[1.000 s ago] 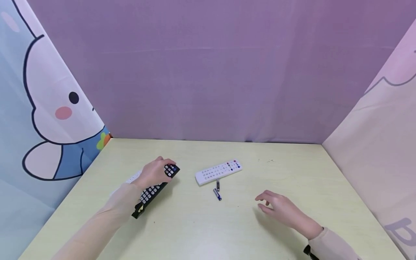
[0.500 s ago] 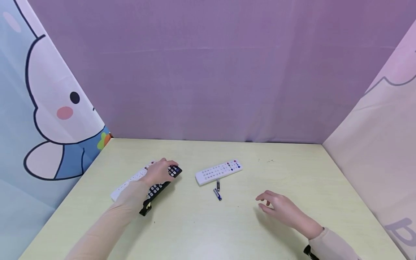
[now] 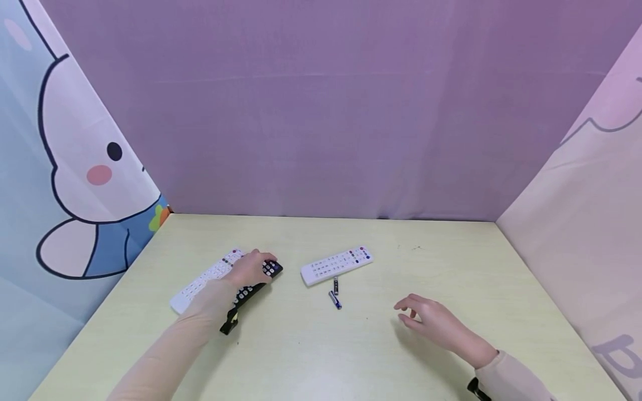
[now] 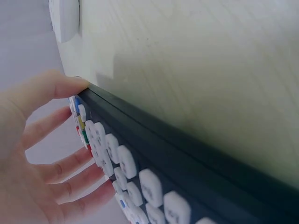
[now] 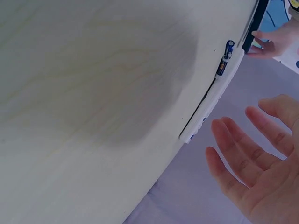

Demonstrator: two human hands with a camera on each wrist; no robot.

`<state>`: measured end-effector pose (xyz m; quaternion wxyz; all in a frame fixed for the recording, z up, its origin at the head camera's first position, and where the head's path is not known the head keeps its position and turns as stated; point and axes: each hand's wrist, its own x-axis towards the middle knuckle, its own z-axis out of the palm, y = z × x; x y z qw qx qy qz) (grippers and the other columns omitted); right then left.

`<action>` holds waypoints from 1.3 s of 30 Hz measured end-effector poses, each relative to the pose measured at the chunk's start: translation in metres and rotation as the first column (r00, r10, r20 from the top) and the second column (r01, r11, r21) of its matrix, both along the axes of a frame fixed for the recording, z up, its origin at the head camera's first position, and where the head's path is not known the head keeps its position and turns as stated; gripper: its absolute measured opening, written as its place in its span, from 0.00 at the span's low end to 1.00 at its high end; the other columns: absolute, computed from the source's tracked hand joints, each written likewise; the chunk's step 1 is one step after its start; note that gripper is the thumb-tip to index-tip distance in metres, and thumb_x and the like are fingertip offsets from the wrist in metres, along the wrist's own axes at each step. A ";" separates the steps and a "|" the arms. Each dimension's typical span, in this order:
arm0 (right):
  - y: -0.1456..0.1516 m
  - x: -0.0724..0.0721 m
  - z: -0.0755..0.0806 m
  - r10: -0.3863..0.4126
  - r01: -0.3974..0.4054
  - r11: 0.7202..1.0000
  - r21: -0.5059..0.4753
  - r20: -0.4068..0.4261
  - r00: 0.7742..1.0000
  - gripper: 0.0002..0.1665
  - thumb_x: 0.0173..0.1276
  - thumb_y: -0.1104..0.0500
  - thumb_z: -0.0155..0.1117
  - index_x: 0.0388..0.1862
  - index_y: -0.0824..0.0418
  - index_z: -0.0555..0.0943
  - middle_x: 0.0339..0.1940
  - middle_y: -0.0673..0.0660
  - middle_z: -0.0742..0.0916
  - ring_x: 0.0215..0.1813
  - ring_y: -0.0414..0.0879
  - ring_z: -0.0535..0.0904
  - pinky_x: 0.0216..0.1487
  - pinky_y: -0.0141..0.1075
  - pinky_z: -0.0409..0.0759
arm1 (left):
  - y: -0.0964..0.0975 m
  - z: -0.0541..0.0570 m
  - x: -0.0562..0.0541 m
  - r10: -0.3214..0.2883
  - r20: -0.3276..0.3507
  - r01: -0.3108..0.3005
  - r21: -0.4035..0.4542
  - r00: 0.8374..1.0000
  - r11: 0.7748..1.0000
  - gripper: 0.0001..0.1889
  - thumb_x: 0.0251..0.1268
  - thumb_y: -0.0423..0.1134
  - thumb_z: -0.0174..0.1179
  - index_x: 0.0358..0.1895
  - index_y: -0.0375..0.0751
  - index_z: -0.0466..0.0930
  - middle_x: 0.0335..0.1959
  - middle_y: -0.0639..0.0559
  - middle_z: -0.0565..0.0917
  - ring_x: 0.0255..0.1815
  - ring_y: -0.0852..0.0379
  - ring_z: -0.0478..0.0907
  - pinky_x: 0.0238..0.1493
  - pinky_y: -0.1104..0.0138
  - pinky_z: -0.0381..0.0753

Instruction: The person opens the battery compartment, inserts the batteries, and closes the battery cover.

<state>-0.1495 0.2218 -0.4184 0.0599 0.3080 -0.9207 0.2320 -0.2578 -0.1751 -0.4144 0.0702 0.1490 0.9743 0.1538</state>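
Observation:
My left hand [image 3: 248, 269] grips a black remote control [image 4: 154, 135] by its sides, thumb along one long edge and fingers on the other. The remote has white keys and a few coloured ones, and lies aslant at the table's left. Just left of it, partly covered by my left hand and forearm, is a white remote control [image 3: 200, 284]. A second white remote control [image 3: 337, 266] lies mid-table, with two small batteries [image 3: 335, 292] in front of it. My right hand [image 3: 433, 323] hovers above the table at the right, fingers loosely bent and holding nothing.
The pale wooden table [image 3: 311, 362] ends at the back against a purple cloth [image 3: 321, 122]. Printed cloth walls, one with a cartoon figure [image 3: 95, 167], stand at the left and right sides.
My left hand has moved a little right and lower with the black remote control, uncovering more of the white remote control on the left. My right hand has stayed in place.

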 end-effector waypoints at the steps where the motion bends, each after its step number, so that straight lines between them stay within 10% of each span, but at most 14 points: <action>1: 0.000 0.000 0.000 0.000 0.000 1.000 0.001 0.002 1.000 0.09 0.56 0.65 0.60 0.37 0.62 0.79 0.32 0.50 0.81 0.29 0.34 0.73 0.23 0.25 0.74 | 0.000 0.000 0.000 0.003 0.006 -0.003 0.001 1.000 1.000 0.27 0.41 0.36 0.67 0.52 0.42 0.74 0.43 0.37 0.74 0.39 0.46 0.74 0.39 0.55 0.78; 28: 0.000 -0.002 -0.003 0.002 -0.002 1.000 -0.009 0.019 1.000 0.09 0.56 0.65 0.60 0.37 0.62 0.79 0.32 0.50 0.82 0.29 0.33 0.73 0.24 0.27 0.76 | 0.003 0.003 0.003 0.057 0.084 -0.060 0.042 0.995 0.997 0.22 0.52 0.32 0.58 0.54 0.37 0.72 0.49 0.33 0.70 0.45 0.42 0.72 0.47 0.52 0.75; 39: 0.001 -0.004 -0.001 -0.010 0.010 1.000 -0.012 0.033 0.999 0.09 0.56 0.65 0.60 0.38 0.62 0.79 0.33 0.52 0.82 0.29 0.34 0.74 0.25 0.25 0.76 | 0.029 0.003 -0.007 0.024 -0.036 -0.021 0.082 0.999 0.996 0.17 0.59 0.35 0.54 0.52 0.35 0.73 0.49 0.37 0.75 0.48 0.43 0.73 0.51 0.53 0.73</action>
